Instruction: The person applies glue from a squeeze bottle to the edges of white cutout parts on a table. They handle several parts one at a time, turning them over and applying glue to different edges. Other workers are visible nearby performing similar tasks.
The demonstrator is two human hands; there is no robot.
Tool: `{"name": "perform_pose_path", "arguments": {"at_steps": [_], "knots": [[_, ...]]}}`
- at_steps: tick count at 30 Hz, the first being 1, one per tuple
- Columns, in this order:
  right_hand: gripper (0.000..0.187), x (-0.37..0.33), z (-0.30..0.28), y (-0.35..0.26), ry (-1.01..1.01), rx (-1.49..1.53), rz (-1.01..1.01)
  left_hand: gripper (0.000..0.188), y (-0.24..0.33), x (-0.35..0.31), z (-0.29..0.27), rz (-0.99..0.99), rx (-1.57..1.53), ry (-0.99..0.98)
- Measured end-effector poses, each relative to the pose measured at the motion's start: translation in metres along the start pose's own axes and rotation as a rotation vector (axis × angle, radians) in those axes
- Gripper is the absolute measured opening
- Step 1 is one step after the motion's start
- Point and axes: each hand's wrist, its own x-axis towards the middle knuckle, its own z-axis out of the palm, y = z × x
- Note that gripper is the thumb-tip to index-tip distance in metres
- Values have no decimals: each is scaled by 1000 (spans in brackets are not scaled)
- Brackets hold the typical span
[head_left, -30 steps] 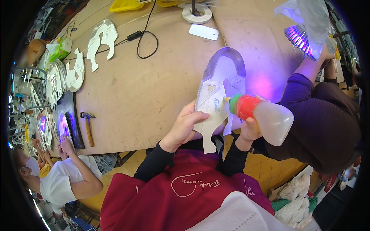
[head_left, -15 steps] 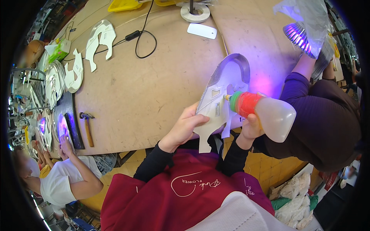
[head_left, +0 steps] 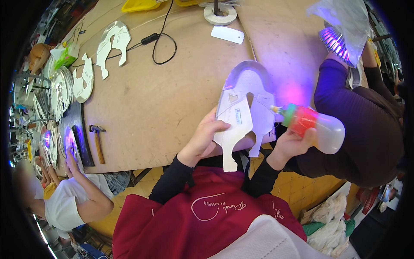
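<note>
My left hand (head_left: 202,134) pinches the left edge of a white shoe upper (head_left: 230,123), thumb on top. The upper is arch-shaped, with a grey curved band at its far end and two legs pointing toward me. In my right hand (head_left: 295,144) is a squeeze bottle (head_left: 317,127) with a red wrap, a green collar and a narrow nozzle. The bottle lies tilted on its side, its nozzle tip pointing left at the right leg of the upper. Whether the tip touches the upper I cannot tell.
On the tan table (head_left: 142,103) are more white uppers (head_left: 114,41), a black cable (head_left: 161,34), a white card (head_left: 227,34), a tape roll (head_left: 220,16) and a hammer (head_left: 98,144). A lit purple lamp (head_left: 335,45) and a co-worker in dark clothes (head_left: 358,129) are on the right.
The bottle has moved right, its nozzle passing from the upper's middle to its right leg. The upper has turned flatter toward me, its legs more spread in view.
</note>
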Motion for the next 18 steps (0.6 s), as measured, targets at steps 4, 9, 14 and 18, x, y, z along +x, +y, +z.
{"name": "perform_pose_path", "arguments": {"at_steps": [4, 9, 14, 18], "knots": [[64, 0, -17, -4, 105, 63, 111, 50, 1, 5, -14, -24, 39, 34], [68, -16, -32, 0, -78, 97, 221, 46, -1, 8, -16, 33, 62, 71], [61, -30, -26, 16, -132, -2, 149, 45, -3, 7, -13, 51, 101, 88], [56, -33, -19, 14, -312, -106, 95, 45, -3, 6, -14, 57, 119, 85]]}}
